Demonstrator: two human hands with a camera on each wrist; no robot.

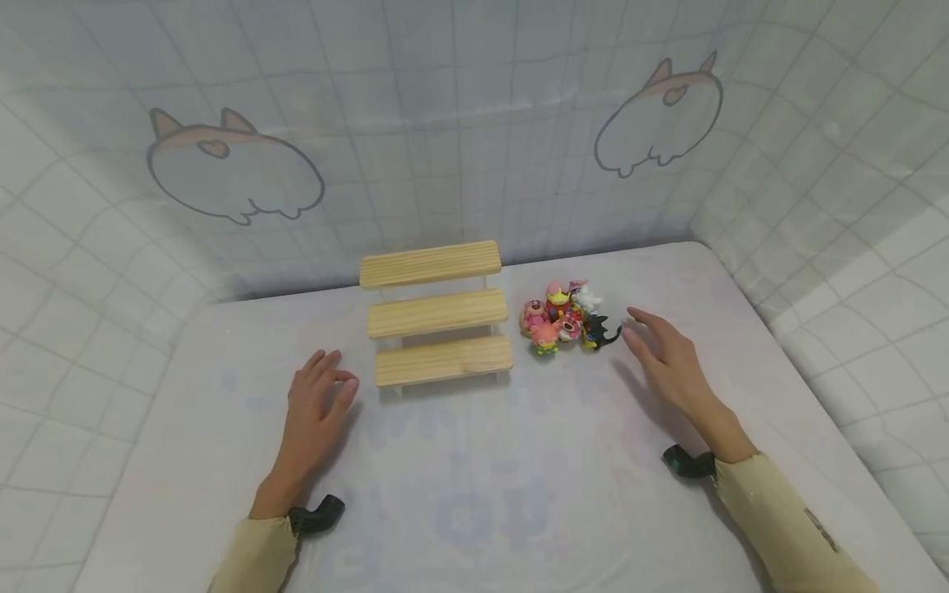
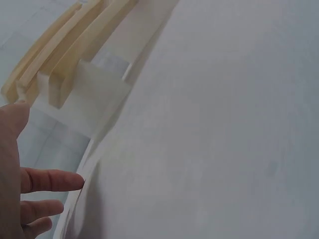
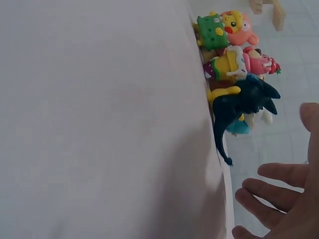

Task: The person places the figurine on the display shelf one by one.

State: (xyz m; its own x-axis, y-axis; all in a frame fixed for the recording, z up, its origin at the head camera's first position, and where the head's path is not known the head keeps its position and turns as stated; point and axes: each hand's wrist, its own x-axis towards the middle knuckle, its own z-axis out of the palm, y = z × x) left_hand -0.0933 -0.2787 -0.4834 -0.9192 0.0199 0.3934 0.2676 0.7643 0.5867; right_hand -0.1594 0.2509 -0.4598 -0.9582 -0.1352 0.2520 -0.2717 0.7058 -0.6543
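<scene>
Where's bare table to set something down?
Free: tabletop in front of the shelf, between left hand and right hand; left of the shelf, beyond the left hand. Crowded: right of the shelf, where figurines bunch near the right hand.

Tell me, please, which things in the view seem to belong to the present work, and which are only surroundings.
Probably the work:
- figures, grouped near the right fingers, not held
- rack with three wooden steps, beside the left fingers

Probably only surroundings:
- table
- backdrop with printed animals
- sleeves
</scene>
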